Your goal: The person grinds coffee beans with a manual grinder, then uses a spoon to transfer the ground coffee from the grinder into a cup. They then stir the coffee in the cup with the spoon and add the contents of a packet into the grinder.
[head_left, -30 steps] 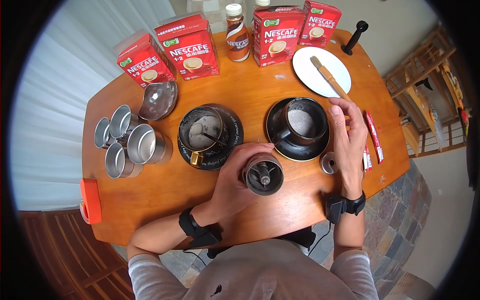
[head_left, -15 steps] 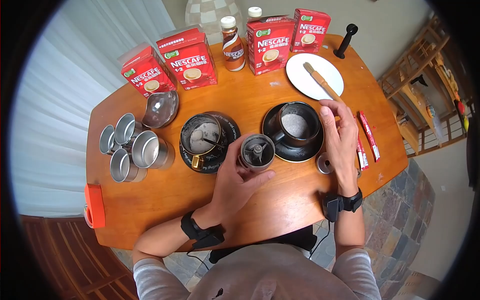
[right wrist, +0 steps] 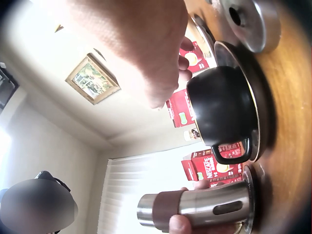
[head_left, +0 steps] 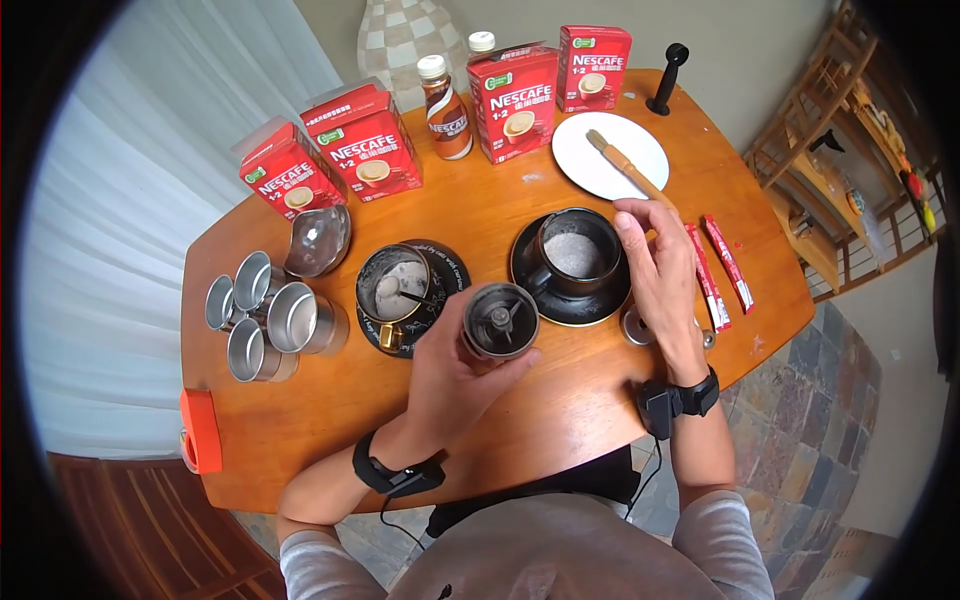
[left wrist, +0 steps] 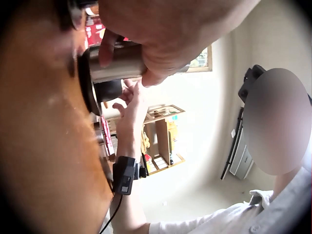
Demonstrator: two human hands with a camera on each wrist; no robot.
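My left hand (head_left: 450,365) grips a metal hand grinder (head_left: 500,318), its open top with a spoked centre facing up. A brown band circles its steel body in the right wrist view. Right of it stands a black cup (right wrist: 219,107) on a dark saucer, pale powder inside. My right hand (head_left: 657,265) hovers beside that cup with nothing in it, fingers loosely bent. Partly under its wrist lies a round metal piece (head_left: 636,326) with a central hole. Left of the grinder, a second dark cup (head_left: 372,275) with a gold handle holds powder and a spoon.
Several steel cups (head_left: 297,318) and a glass bowl (head_left: 320,242) stand at the left. Red Nescafe boxes (head_left: 515,105) and a bottle (head_left: 447,115) line the back. A brush (head_left: 622,163) lies across a white plate (head_left: 575,160). Red sachets (head_left: 728,265) lie at the right.
The grinder has moved up and slightly left in the head view, its opening turned more toward the camera. My right hand keeps nearly the same pose beside the black cup.
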